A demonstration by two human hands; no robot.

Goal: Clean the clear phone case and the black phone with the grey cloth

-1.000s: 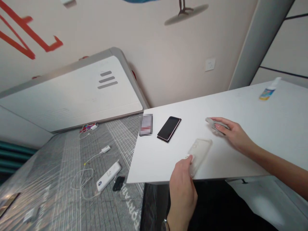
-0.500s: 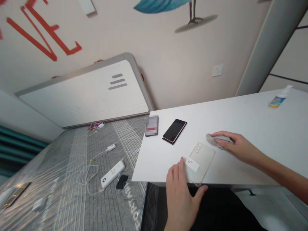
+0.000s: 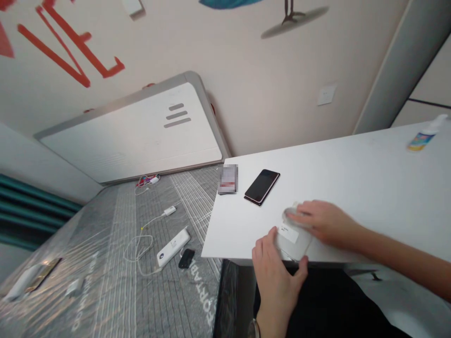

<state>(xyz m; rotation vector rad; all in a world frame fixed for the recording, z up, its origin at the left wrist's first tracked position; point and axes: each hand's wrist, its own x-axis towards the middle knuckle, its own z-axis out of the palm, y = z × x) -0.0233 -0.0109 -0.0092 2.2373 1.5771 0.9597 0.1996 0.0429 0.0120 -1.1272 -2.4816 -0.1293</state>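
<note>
A clear phone case (image 3: 300, 246) with a white label (image 3: 288, 232) lies flat near the front edge of the white table. My left hand (image 3: 276, 267) grips its near end, thumb at the lower right corner and fingers along the left side. On the upper part of the case, my right hand (image 3: 322, 223) presses a folded grey cloth (image 3: 289, 215), which covers the camera holes. Behind them lies a dark-screened phone (image 3: 262, 186) on top of another flat dark thing.
A blurred-out card or packet (image 3: 228, 180) lies at the table's left corner. At the far right stands a spray bottle (image 3: 424, 136). Left of the table, a plastic-covered mattress (image 3: 116, 281) bears a white power bank (image 3: 173, 247), a black fob-like object (image 3: 186, 258) and cables.
My right hand has moved left with the cloth, from beside the phone case onto it. My left hand stays at the case's near end. The view has shifted slightly.
</note>
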